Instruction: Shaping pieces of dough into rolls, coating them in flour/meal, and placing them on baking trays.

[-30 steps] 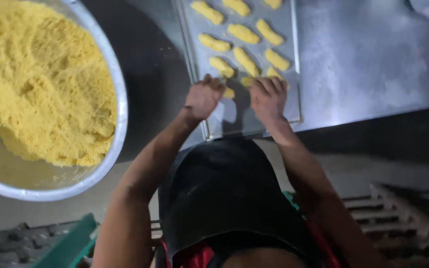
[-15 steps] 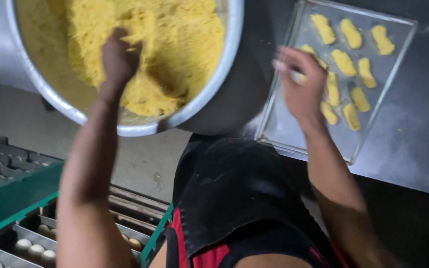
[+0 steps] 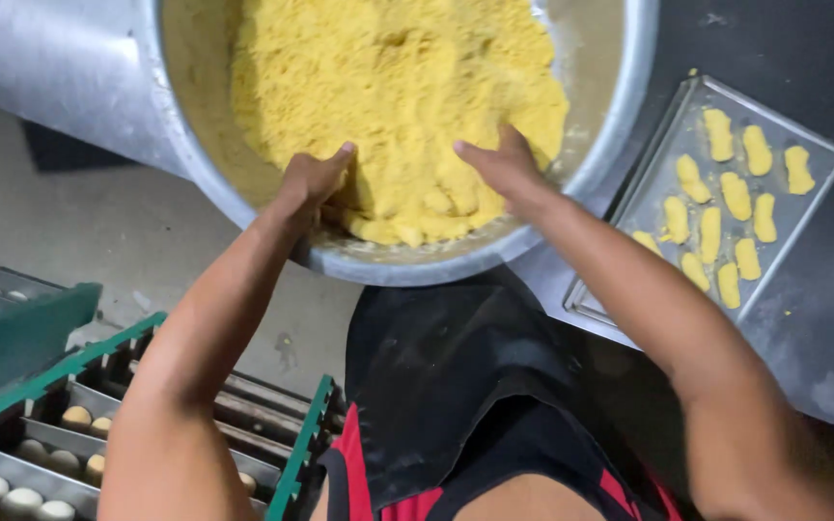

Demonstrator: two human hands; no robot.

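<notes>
Both hands are down in a wide, round, steel mixing bowl (image 3: 620,145) that sits on a dark grey metal worktop (image 3: 822,318) and is heaped with crumbly yellow dough (image 3: 388,87). The left hand (image 3: 313,181) rests at the near edge of the heap, fingers curled loosely against the dough and partly sunk in it; it presses rather than clenches, and whether it has gathered a lump underneath cannot be told. The right hand (image 3: 504,164) lies just beside it on the same near slope, palm down, fingers spread and released, touching the dough without closing round anything. Between the two hands, small broken clumps of dough lie against the bowl's inner wall, whose bare upper part is smeared with a pale film.

To the right of the bowl, close to its rim, a shallow rectangular metal baking tray (image 3: 591,299) lies on the worktop at a slant. On it sit short, finger-shaped yellow dough pieces (image 3: 736,198), set in rough rows, near one another.

Below the bowl a black apron (image 3: 456,386) covers the person's front, with red cloth showing at its lower edge. At the lower left stands a green crate rack (image 3: 31,386) holding rows of pale round eggs (image 3: 12,497).
</notes>
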